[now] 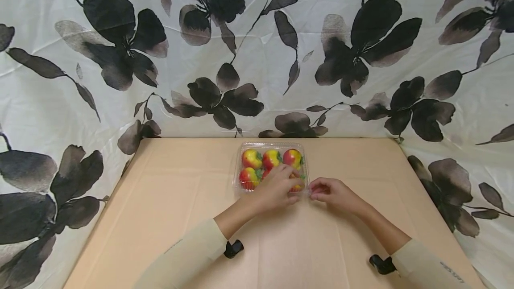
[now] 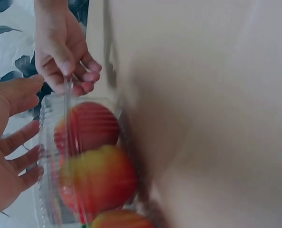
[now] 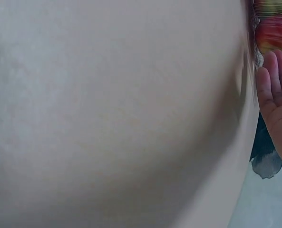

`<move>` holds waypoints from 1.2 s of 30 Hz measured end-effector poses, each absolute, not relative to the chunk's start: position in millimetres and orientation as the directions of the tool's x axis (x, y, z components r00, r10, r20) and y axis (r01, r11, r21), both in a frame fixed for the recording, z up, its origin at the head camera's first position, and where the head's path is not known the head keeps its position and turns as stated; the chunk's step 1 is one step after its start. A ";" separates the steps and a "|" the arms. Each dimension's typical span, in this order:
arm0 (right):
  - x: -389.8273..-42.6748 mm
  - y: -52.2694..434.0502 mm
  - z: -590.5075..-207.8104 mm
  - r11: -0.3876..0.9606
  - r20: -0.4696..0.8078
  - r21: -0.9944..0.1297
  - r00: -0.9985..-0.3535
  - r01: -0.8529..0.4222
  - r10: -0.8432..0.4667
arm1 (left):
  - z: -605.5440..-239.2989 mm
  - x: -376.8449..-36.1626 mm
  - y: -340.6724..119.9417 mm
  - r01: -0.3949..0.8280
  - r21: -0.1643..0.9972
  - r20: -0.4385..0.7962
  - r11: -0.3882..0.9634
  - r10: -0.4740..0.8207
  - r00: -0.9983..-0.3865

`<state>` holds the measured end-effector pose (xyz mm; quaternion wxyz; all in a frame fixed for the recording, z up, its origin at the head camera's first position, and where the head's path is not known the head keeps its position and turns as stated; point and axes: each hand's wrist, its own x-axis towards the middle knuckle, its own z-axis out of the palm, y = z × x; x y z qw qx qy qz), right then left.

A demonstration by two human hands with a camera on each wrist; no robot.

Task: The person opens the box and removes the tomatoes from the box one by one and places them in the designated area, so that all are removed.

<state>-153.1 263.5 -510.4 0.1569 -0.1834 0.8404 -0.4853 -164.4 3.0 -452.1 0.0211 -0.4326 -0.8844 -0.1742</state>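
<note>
The clear plastic fruit box (image 1: 271, 167) of red-yellow fruits (image 1: 252, 158) sits closed under the left hand (image 1: 277, 189), whose relaxed fingers rest flat on its lid. Just beside it, the right hand (image 1: 332, 194) pinches the box's rim edge; the lid looks not yet lifted off. Tan tabletop (image 1: 168, 200) lies beneath.

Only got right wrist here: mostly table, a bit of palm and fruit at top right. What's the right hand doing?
Observer: The right hand pinches the near right edge of a clear plastic box on the table.
Operator: Left hand?
Observer: The left hand rests on the box top, fingers fairly straight, gripping nothing.
Operator: Contents?
Observer: Red-yellow fruit in two rows. The left hand hides part of the near row.
</note>
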 end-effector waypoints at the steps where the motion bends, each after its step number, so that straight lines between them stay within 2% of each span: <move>1: -153.1 263.3 -511.3 0.453 -0.088 -0.879 -0.882 -0.150 -0.463 | -453.8 -163.5 4.4 0.774 0.280 0.191 0.567 0.758 -0.624; 11: -153.8 259.7 -520.5 0.345 -0.066 -0.931 -0.876 -0.118 -0.478 | -472.6 -156.4 15.8 0.773 0.208 0.272 0.600 0.723 -0.635; 21: -149.3 255.6 -518.5 0.367 -0.100 -0.927 -0.897 -0.073 -0.430 | -481.4 -152.9 22.9 0.776 0.151 0.315 0.613 0.714 -0.625; 28: -147.8 255.3 -519.5 0.381 -0.116 -0.923 -0.900 -0.059 -0.420 | -484.7 -150.9 24.9 0.792 0.068 0.367 0.607 0.723 -0.585; 36: -145.6 253.0 -522.0 0.346 -0.124 -0.938 -0.903 -0.029 -0.412 | -490.1 -149.8 24.3 0.814 -0.062 0.426 0.577 0.753 -0.501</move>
